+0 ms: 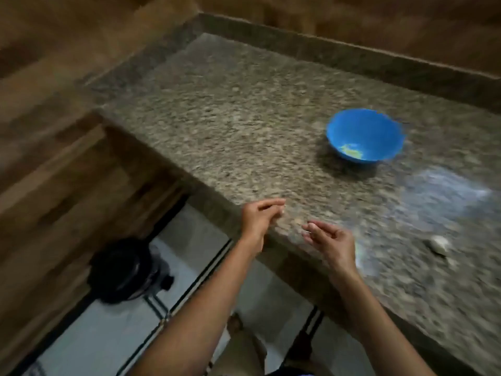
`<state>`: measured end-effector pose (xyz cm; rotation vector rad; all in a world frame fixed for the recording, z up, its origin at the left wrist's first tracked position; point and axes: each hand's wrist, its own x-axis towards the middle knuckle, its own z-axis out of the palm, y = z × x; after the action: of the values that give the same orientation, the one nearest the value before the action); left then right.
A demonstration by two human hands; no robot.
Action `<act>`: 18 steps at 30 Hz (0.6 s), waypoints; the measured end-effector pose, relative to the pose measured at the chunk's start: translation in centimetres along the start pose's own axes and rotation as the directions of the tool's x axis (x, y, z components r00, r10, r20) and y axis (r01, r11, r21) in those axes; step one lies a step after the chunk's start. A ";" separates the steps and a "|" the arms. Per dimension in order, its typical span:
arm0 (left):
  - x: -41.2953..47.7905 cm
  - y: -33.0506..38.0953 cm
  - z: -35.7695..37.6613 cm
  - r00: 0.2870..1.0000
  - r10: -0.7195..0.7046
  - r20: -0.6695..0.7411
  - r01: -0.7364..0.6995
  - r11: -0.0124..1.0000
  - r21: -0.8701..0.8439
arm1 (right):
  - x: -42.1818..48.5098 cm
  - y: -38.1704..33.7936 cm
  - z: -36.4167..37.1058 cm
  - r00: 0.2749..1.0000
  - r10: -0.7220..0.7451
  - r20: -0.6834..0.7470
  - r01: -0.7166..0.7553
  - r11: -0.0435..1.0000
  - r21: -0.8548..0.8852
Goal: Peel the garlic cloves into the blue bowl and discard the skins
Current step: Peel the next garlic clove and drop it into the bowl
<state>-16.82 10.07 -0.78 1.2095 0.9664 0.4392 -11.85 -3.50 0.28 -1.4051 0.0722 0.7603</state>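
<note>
Granite counter [244,118] is occupying most of the view. Blue bowl [379,131] is sitting on it, well apart from both hands. Left hand [257,221] is hovering at the counter's near edge, fingers straight, holding nothing. Right hand [334,241] is hovering near it, fingers loosely bent; blur is preventing any finding on a grasp. Whitish garlic piece [437,244] is lying on the counter at right. Pale peeled cloves [352,153] are lying inside the bowl.

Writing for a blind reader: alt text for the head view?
The left hand and right hand hover at the edge of a speckled counter. Farther back on the right sits a blue bowl holding pale bits; a black container stands on the floor.
</note>
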 end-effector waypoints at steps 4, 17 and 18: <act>-1.6 0.5 -12.5 0.958 -0.161 -0.238 0.014 0.854 -0.520 | 0.0 2.5 11.2 0.928 0.149 0.342 -0.116 0.987 -0.115; -5.8 -6.6 -43.7 0.693 -0.484 -0.535 -0.308 0.471 -0.826 | -8.2 21.0 38.4 0.681 0.518 0.517 -0.317 0.845 -0.429; -5.8 -7.0 -45.2 0.682 -0.503 -0.531 -0.311 0.457 -0.833 | -8.3 22.5 39.6 0.672 0.525 0.521 -0.311 0.840 -0.445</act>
<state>-58.08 29.70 -6.75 -0.1210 1.2124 1.2327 -45.07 27.95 -6.95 -1.3782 -0.2722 1.6831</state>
